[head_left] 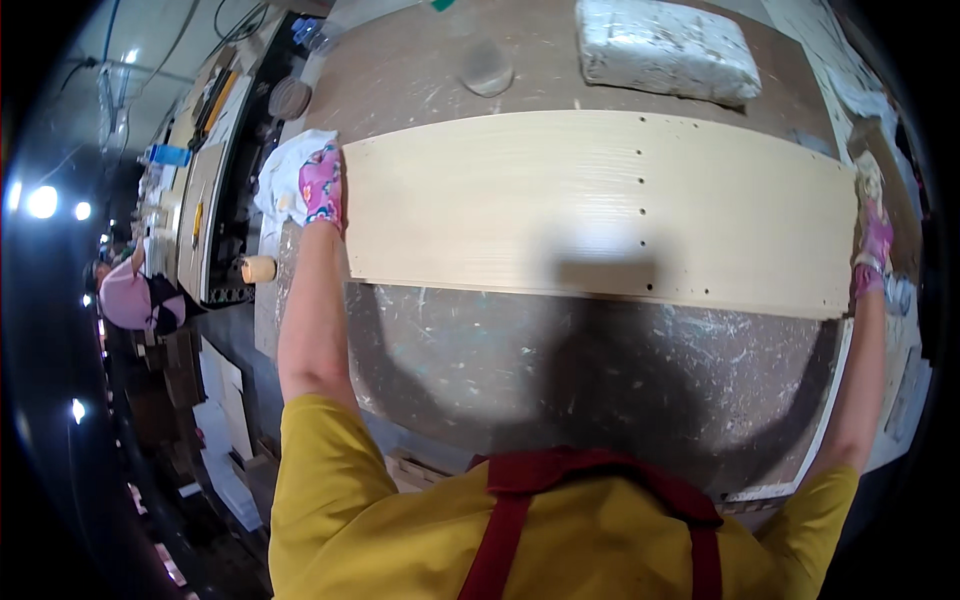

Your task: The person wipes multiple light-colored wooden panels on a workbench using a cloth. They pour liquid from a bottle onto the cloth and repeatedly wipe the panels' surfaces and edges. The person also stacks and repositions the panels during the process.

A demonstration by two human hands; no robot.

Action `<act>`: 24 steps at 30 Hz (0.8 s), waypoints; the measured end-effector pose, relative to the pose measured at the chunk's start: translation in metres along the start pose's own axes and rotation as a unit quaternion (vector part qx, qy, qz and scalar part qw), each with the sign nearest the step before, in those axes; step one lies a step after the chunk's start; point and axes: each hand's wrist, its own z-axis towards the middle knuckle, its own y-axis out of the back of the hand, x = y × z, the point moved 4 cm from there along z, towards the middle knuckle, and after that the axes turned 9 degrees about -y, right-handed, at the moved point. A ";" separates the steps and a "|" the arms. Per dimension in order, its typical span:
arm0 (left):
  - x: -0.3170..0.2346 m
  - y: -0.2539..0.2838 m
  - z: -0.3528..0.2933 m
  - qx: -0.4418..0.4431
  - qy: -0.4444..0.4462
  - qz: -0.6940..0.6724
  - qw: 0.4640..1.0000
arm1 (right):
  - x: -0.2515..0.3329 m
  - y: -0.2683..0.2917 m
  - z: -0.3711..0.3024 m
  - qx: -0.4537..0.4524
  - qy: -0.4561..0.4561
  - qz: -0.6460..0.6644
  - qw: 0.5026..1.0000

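Observation:
A long cream panel (500, 200) with a row of small dark holes lies across the worktable in front of me. At its left end is my left hand (322, 185), in a pink flowered glove, closed against the short edge. A bunched white cloth (284, 172) touches the outer side of that hand; whether the fingers also pinch it is hidden. My right hand (874, 245), gloved in pink, closes on the panel's right end. Something pale and crumpled (868, 178) shows at its fingers, too blurred to name. Both arms are stretched wide.
Beyond the panel, a white wrapped block (667, 50) and a clear round container (486, 70) rest on the scuffed brown table (470, 350). A tan cylinder (258, 269) is near the left edge. Farther left, another person (140, 295) is beside a long bench.

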 end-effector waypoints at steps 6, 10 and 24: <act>-0.007 0.004 -0.011 -0.040 0.010 -0.063 0.997 | -0.035 0.030 0.003 -0.006 0.000 0.036 0.999; -0.021 0.012 -0.019 -0.030 0.050 -0.096 0.994 | -0.054 0.038 0.002 0.001 -0.005 0.056 0.998; -0.030 0.057 -0.028 -0.056 0.066 -0.408 0.909 | -0.031 0.075 -0.113 0.006 -0.156 0.377 0.913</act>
